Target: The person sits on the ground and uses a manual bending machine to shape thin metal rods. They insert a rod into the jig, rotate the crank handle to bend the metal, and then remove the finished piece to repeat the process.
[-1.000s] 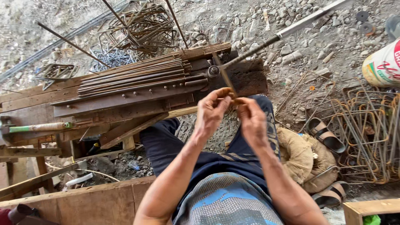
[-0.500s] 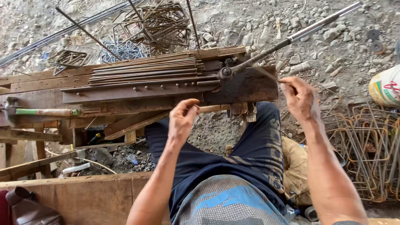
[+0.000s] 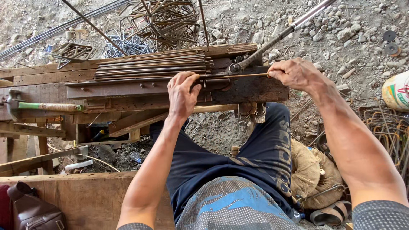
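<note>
The head view looks down on a seated person at a wooden bench (image 3: 51, 91) with a rusty steel rod (image 3: 238, 76) laid across it. The left hand (image 3: 182, 94) is curled over the rod's left part, fingers wrapped down on it. The right hand (image 3: 294, 73) pinches the rod's right end between thumb and fingers, closed on it. Between the hands, at about 1 o'clock from the left hand, the rod passes the pivot of a long lever (image 3: 277, 37), which runs off toward 1 o'clock out of frame.

By the look of it, the rod is seated in the bender but straight along its visible length, so no bend shows in this piece yet, and neither hand is on the lever.

Counts: one rod in hand; one lever; one stack of straight rods (image 3: 149, 67) at 10 o'clock from the left hand, roughly eight to ten, too tightly packed to count surely. Finished bent stirrups lie in three heaps: one tangle (image 3: 166, 19) at 12 o'clock, one small heap (image 3: 72, 51) at 10 o'clock, one heap (image 3: 390, 127) at 3 o'clock; the pieces overlap too much to count. One hammer-like tool (image 3: 47, 107) lies at 9 o'clock, one brown bag (image 3: 34, 211) at 7 o'clock, one sack (image 3: 397, 90) at 3 o'clock.
</note>
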